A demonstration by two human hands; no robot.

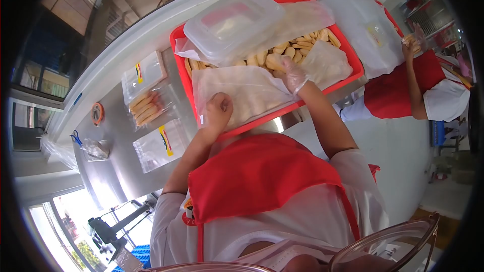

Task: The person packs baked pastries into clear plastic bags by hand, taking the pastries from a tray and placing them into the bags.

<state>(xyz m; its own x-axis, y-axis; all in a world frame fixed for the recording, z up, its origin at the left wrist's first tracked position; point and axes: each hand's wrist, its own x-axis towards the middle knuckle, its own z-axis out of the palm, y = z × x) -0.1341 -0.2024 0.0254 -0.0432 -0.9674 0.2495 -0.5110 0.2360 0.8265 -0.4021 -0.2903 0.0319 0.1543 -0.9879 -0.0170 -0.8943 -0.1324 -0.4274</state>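
In front of me a red tray (359, 65) holds many pale-yellow, finger-shaped food pieces (304, 43), which look like biscuits or bread fingers. A translucent plastic sheet (249, 90) covers its near part. My right hand (294, 74), in a clear plastic glove, reaches into the uncovered strip. Its fingers are closed on one yellow piece (275, 61). My left hand (220, 110) is curled into a fist over the sheet's near left part. Whether it pinches the sheet is hidden.
A translucent plastic container (234, 22) sits across the tray's far side. On the steel table to the left lie a filled clear bag (146, 108), labelled bags (154, 146), a tape roll (97, 114) and blue-handled scissors (76, 138). A co-worker in a red apron (396, 90) stands at right.
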